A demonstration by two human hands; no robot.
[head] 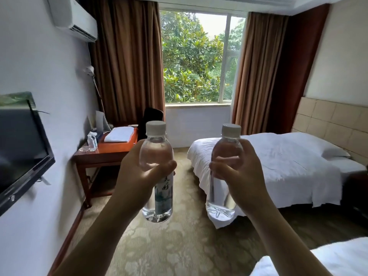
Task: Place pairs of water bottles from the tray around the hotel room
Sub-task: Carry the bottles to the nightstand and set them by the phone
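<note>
I hold two clear water bottles with white caps upright in front of me, above the carpet. My left hand [139, 174] grips the left bottle [156, 154] around its middle; a green and white label shows below my thumb. My right hand [237, 174] grips the right bottle [228, 148] the same way. Two more small bottles [92, 142] stand on the wooden desk [111, 151] against the left wall. No tray is in view.
A folded white towel [119, 134], a tissue box and a dark chair [151, 120] are at the desk. A wall television [22, 148] hangs at left. A white bed [278, 166] lies right, another bed's corner [328, 259] at bottom right. Patterned carpet [179, 246] runs between them toward the window.
</note>
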